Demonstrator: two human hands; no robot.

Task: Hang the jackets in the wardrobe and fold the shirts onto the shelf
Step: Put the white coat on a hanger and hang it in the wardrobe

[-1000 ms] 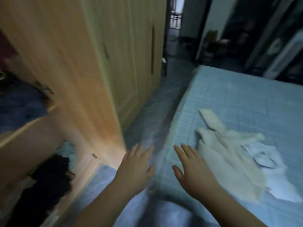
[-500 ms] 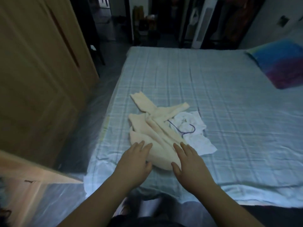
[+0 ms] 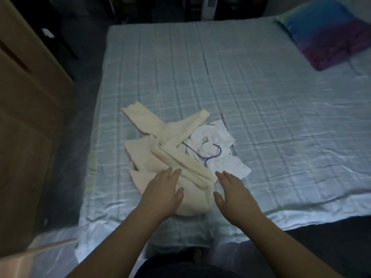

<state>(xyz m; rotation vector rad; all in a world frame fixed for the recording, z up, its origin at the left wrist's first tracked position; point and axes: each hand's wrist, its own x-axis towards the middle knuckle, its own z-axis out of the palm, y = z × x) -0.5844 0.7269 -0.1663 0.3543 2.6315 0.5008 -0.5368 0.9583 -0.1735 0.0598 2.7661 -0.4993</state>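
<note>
Both hands are now reaching over the clothes, whereas a second ago they were hovering beside the wooden wardrobe [image 3: 30, 101] and short of the pile. The left hand [image 3: 160, 194], fingers straight, is lying over the near end of the crumpled cream long-sleeved garment [image 3: 180, 157]; I cannot tell whether it is touching. The right hand [image 3: 234, 194], equally open and empty, is hovering just beside that garment's right edge. The garment is looking light, thick and limp, so it is likely to sag. Taking it by both shoulders seems best, since the white shirt with purple neck trim [image 3: 220, 153] is lying partly underneath. Both are resting on the bed with the pale blue checked sheet [image 3: 261, 87], well apart from the blue-and-purple pillow [image 3: 329, 31].
</note>
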